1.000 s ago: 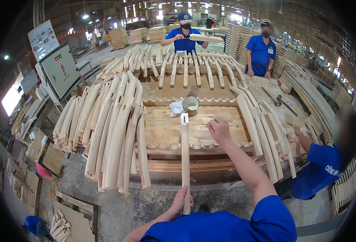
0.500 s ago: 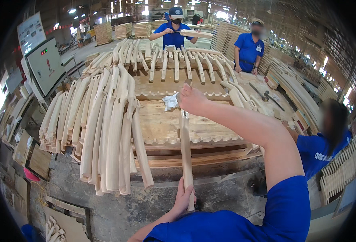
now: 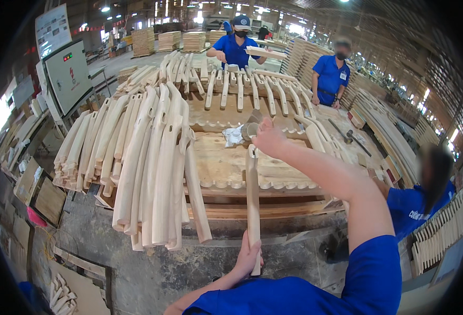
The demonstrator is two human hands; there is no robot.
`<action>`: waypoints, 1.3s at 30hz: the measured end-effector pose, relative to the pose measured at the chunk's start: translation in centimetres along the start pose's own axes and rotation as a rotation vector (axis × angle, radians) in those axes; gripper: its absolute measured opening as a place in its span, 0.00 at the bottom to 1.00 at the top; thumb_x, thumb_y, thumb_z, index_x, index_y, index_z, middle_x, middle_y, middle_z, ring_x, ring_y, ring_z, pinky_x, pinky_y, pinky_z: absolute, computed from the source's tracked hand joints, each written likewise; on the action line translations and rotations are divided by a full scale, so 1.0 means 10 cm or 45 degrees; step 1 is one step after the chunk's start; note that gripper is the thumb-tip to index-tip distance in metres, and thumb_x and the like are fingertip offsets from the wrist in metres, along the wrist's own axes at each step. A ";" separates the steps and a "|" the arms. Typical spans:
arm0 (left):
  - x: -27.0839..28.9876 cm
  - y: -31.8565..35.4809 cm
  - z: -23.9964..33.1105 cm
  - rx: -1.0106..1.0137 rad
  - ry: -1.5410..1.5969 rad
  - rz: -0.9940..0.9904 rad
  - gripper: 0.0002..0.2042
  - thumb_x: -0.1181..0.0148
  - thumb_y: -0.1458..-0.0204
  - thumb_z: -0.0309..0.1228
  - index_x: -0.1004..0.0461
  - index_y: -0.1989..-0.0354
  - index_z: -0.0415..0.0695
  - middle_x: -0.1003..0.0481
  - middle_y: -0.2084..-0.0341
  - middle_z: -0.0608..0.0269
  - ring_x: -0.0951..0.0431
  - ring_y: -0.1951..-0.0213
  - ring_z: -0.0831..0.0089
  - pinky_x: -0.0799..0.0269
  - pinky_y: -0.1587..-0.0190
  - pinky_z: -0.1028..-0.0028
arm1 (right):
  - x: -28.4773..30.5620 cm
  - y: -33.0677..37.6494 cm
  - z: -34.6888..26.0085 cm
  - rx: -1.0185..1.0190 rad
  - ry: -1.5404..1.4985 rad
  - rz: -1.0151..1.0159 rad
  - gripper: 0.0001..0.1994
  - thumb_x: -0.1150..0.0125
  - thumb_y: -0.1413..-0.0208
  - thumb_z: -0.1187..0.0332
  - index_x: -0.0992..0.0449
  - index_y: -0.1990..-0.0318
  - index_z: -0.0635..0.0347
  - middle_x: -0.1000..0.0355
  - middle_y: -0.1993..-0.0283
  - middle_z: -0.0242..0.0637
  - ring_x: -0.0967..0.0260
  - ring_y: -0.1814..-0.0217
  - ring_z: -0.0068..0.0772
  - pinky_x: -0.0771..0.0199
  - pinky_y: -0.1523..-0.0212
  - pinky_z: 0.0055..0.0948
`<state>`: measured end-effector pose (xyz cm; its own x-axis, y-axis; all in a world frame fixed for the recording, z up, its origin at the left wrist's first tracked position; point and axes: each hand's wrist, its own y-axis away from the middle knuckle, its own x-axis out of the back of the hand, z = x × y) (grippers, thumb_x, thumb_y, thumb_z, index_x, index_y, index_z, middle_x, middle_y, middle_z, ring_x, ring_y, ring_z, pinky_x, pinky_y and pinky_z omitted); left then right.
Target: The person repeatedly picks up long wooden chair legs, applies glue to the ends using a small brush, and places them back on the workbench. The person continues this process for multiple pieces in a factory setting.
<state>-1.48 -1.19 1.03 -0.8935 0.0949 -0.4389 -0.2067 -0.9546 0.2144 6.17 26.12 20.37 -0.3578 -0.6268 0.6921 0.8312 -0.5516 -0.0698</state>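
Observation:
My left hand (image 3: 248, 254) is wrapped round the lower end of a pale wooden chair-leg-like piece (image 3: 253, 194), which stands nearly upright in front of me. A slot shows near its top end. Just above that end, my right hand (image 3: 269, 139) is closed, fingers pinched together; what they hold is too small to make out. Beside those fingers sits a small round cup (image 3: 250, 130) on the bench, a flat grey-brown piece (image 3: 255, 116) sticking up behind it. Left of the cup lies a crumpled white wrapper or cloth (image 3: 233, 136).
Slotted wooden pieces (image 3: 158, 173) are heaped on the left, overhanging the bench edge. More lie in a row (image 3: 240, 92) across the back. Scalloped wooden strips (image 3: 273, 185) cross the bench (image 3: 221, 157). A hammer (image 3: 356, 142) lies right. Co-workers stand behind (image 3: 236, 50) and at right (image 3: 418, 205).
My right hand has moved off the slotted end, slightly right and down, to beside the cup. The left hand still grips the wooden piece. The co-worker behind has lowered one hand.

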 end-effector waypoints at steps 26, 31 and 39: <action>-0.40 -0.01 0.15 0.031 -0.100 0.114 0.30 0.49 0.55 0.21 0.50 0.41 0.44 0.34 0.73 0.60 0.31 0.81 0.76 0.32 0.80 0.77 | -0.53 1.15 0.69 -0.800 -1.495 0.411 0.06 0.45 0.51 0.68 0.28 0.75 0.58 0.31 0.77 0.32 0.35 0.77 0.28 0.36 0.75 0.28; -0.60 -0.79 0.28 -0.304 -0.482 0.009 0.25 0.46 0.60 0.23 0.43 0.49 0.41 0.34 0.67 0.61 0.32 0.66 0.75 0.31 0.66 0.75 | -0.89 2.18 0.26 -1.225 -2.784 0.528 0.10 0.48 0.44 0.64 0.29 0.70 0.60 0.35 0.80 0.27 0.43 0.83 0.15 0.46 0.84 0.16; -1.88 -2.38 0.48 -0.304 -0.486 -0.033 0.31 0.52 0.58 0.21 0.53 0.42 0.45 0.36 0.70 0.58 0.33 0.72 0.75 0.33 0.71 0.75 | -0.97 3.81 0.04 -1.846 -2.727 1.202 0.07 0.48 0.43 0.66 0.29 0.69 0.59 0.35 0.80 0.27 0.44 0.83 0.13 0.46 0.84 0.14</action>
<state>18.36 21.10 8.39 -0.9816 0.1743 -0.0782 -0.1733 -0.9847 -0.0194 41.50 11.40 11.24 0.8811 -0.2905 -0.3731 -0.3399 -0.9376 -0.0728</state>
